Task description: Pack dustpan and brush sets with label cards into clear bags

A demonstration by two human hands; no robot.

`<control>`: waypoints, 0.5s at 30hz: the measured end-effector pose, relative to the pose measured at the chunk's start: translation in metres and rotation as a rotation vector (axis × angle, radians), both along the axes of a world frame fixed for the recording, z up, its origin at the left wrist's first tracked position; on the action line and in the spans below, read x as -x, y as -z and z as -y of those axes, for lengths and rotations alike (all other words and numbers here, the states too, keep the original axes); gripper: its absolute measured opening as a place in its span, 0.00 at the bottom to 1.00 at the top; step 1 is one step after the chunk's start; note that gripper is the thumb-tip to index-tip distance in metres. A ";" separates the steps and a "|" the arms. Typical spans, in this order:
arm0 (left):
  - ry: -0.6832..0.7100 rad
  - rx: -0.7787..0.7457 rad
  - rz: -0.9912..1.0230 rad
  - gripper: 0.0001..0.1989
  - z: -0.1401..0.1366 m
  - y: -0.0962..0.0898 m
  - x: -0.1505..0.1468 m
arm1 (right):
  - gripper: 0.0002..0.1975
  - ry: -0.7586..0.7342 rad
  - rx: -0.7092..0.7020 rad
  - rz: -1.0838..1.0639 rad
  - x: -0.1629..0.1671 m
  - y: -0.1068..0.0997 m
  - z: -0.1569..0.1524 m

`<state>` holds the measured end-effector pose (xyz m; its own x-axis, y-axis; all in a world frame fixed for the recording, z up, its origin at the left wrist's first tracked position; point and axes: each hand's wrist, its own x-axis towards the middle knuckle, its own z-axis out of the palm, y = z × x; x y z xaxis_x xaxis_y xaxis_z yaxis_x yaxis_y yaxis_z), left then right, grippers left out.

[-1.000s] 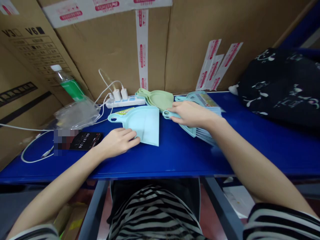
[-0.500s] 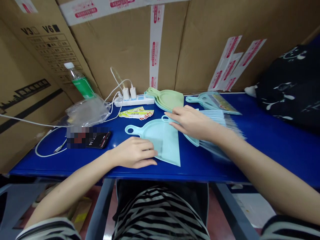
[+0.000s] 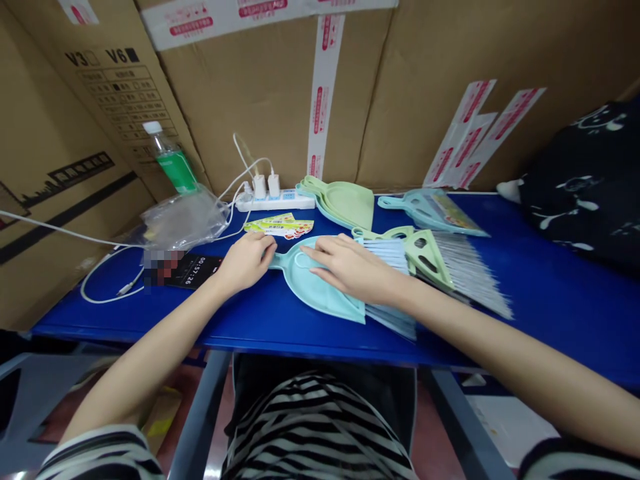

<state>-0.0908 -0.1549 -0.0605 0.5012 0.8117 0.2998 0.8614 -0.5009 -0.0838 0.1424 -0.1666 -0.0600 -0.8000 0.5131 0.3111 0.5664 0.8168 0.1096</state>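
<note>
A light-blue dustpan (image 3: pixel 320 300) lies on the blue table, its pan toward the right. My left hand (image 3: pixel 247 263) is closed around the dustpan's handle at its left end. Over the pan, my right hand (image 3: pixel 350 267) grips a light-blue hand brush (image 3: pixel 387 252), hiding most of its body. The brush's ring-shaped handle end rests inside the pan, and its pale bristles stick out past the pan's right edge. Just behind my right wrist lie green hand brushes (image 3: pixel 430 257) with grey bristles, partly hidden by the forearm.
Green and blue dustpans (image 3: pixel 350 203) are stacked at the back. A blue dustpan in packaging (image 3: pixel 435 210) lies right of them. Further left are printed cards (image 3: pixel 280 227), a power strip (image 3: pixel 300 200), a phone (image 3: pixel 193 270), a plastic bag (image 3: pixel 185 217) and a bottle (image 3: pixel 175 167). Cardboard (image 3: pixel 260 100) stands behind.
My left hand has moved from the dustpan's near edge to its handle. My right hand has brought the light-blue brush left and nearer, onto the dustpan, uncovering the green brushes.
</note>
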 end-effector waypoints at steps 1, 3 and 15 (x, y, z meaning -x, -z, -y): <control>-0.005 -0.013 0.002 0.16 0.000 0.000 0.000 | 0.20 0.000 0.008 0.004 0.003 -0.001 -0.001; -0.043 -0.031 -0.013 0.15 0.001 -0.002 0.001 | 0.20 0.001 0.024 0.000 0.009 -0.003 -0.004; -0.047 0.093 0.060 0.16 0.001 0.002 0.000 | 0.15 0.000 0.124 -0.164 0.042 0.012 -0.012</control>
